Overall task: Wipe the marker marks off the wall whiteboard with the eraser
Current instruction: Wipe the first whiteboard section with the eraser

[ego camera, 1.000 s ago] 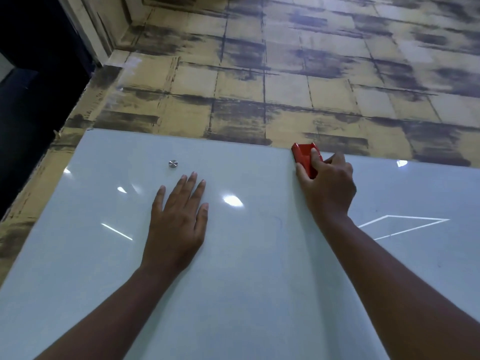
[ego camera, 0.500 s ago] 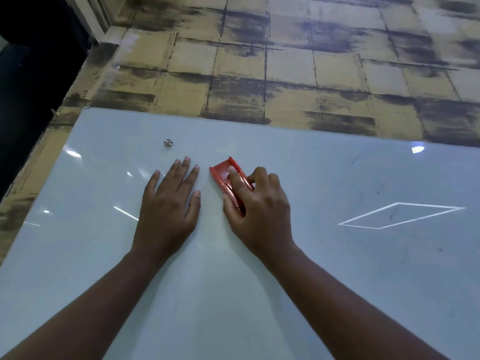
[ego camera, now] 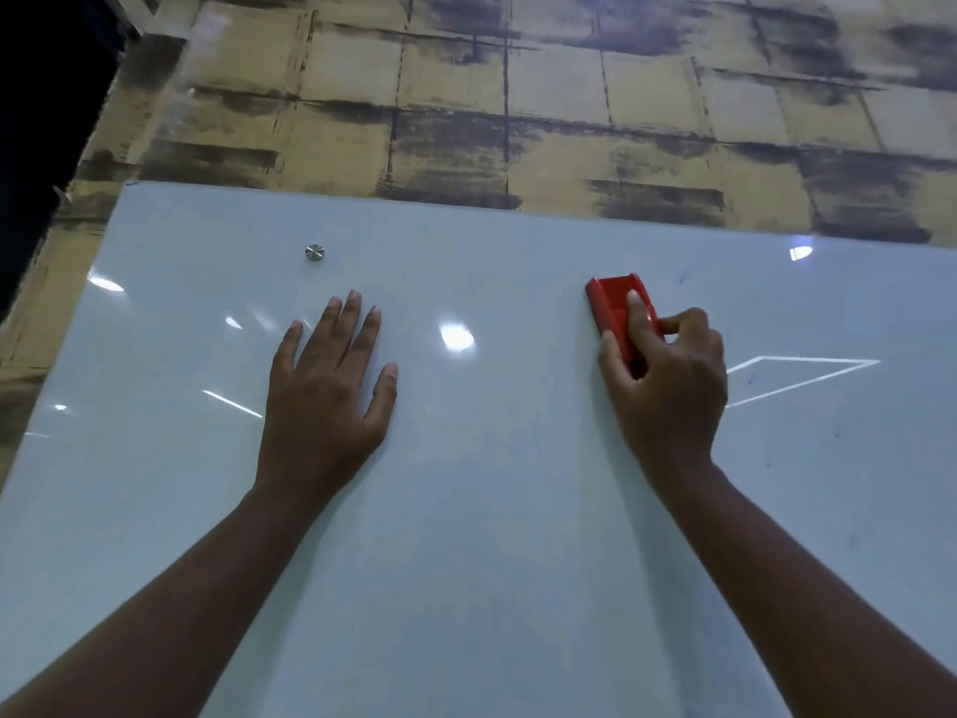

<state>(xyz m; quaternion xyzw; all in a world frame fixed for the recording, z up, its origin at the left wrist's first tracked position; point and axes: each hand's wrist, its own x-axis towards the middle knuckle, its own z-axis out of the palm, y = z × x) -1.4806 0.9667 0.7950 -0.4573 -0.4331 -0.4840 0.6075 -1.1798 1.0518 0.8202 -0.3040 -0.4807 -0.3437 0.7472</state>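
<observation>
A glossy whiteboard fills most of the view, mounted on a wall. My right hand grips a red eraser and presses it flat against the board, right of the centre and near the top edge. My left hand lies flat on the board with straight, spread fingers, well to the left of the eraser. Faint blue marker smudges show on the board to the right of my right hand. More faint specks sit further right.
A round metal mounting stud sits near the board's upper left corner. Above the board is a wall with a yellow and dark brick pattern. A dark opening lies at the far left. Light reflections glint on the board.
My right hand has swept the eraser from beside my left hand back to the right across the board. My left hand stays pressed flat in the same spot.
</observation>
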